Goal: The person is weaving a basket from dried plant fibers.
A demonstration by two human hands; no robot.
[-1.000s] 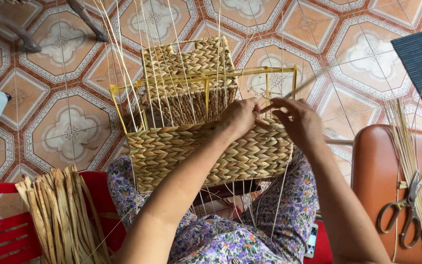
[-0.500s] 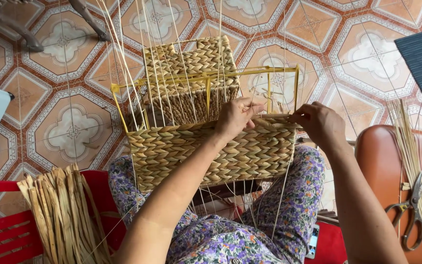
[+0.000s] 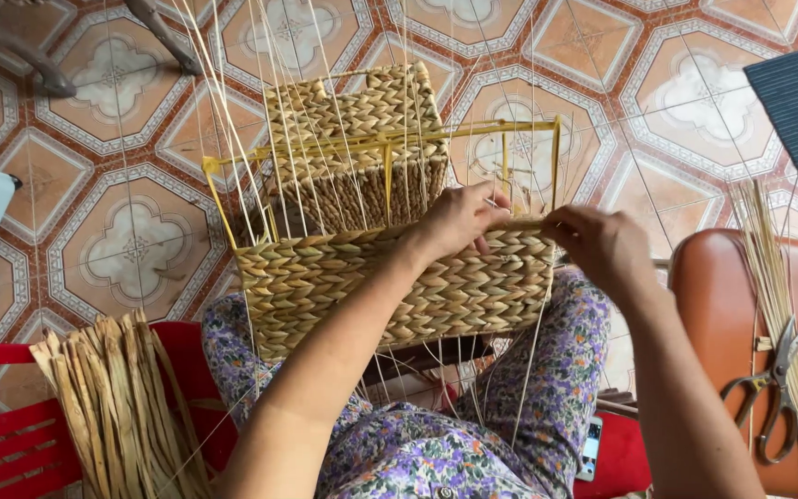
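Patterned orange floor tiles (image 3: pixel 131 249) fill the background below me. My left hand (image 3: pixel 459 217) pinches the weaving strand (image 3: pixel 521 225) at the top edge of the woven basket (image 3: pixel 390 286) resting on my lap, and my right hand (image 3: pixel 602 245) grips the same strand just beside it, hands close but apart. I judge the near wall woven nearly to the yellow wire frame (image 3: pixel 380 143); thin upright stakes (image 3: pixel 260 120) stand bare above. Spare fibre bundle (image 3: pixel 113 407) lies left, scissors (image 3: pixel 773 393) right.

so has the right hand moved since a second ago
Yes. The right hand has slid to the right along the woven basket's top edge, away from the left hand, towards the yellow frame's right corner post.
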